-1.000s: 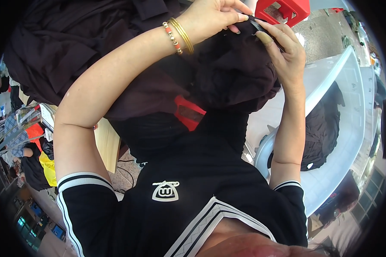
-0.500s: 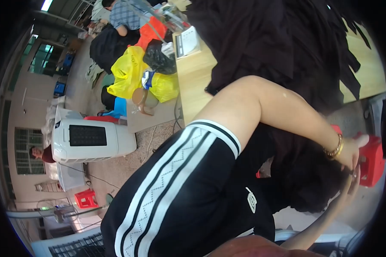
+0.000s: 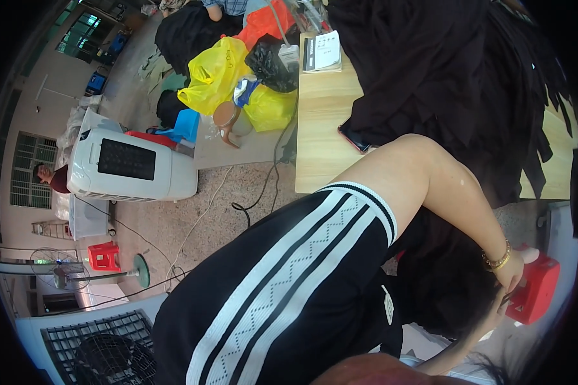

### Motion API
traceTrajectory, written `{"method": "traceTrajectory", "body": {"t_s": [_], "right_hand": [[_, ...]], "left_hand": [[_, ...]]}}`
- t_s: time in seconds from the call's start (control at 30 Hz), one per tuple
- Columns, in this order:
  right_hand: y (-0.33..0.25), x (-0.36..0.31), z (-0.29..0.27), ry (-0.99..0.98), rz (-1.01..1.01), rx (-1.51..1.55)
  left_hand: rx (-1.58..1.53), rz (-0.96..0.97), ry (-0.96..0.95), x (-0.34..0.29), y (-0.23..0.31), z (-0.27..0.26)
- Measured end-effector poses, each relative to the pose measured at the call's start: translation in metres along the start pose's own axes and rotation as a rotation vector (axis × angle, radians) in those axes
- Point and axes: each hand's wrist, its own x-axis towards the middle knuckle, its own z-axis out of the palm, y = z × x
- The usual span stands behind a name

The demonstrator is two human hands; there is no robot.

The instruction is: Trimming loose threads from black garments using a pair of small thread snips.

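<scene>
My left hand [image 3: 511,272], with a gold bracelet at its wrist, reaches to the far right beyond a bent elbow. Its fingers point down and look closed, with one pale digit sticking out toward a red plastic stool [image 3: 534,290]. Just below, my right hand [image 3: 492,312] comes up from the lower edge, and its fingertips meet the left ones. A small dark bit shows between the fingers; its kind cannot be made out. Black cloth [image 3: 440,282] hangs beside both hands. A larger heap of black fabric [image 3: 430,70] covers much of the wooden table [image 3: 324,128].
A phone [image 3: 353,136] and a booklet [image 3: 322,51] lie on the table. Yellow bags [image 3: 215,74], a black bag [image 3: 271,61] and a lidded jug [image 3: 233,120] stand beside it. A white air cooler [image 3: 131,160], floor cables and a fan [image 3: 141,270] are at left. Other people appear behind.
My view has shifted, so the table and bags sit further right and the phone shows more. Both hands stay together near the red stool, slightly lower and further left in the picture.
</scene>
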Motion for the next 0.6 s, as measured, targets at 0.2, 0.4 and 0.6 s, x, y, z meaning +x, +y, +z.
{"method": "traceTrajectory", "body": {"t_s": [0.2,0.4,0.6], "right_hand": [[0.007,0.007,-0.013,-0.078,0.01,-0.047],[-0.01,0.0,-0.006,0.068,-0.036,0.054],[-0.016,-0.001,0.0,0.244,-0.151,0.012]], "left_hand": [[0.052,-0.002,-0.022,0.005,-0.005,0.0],[0.007,-0.052,-0.206,0.039,-0.034,0.012],[-0.1,-0.183,-0.334,0.066,-0.059,0.026]]}}
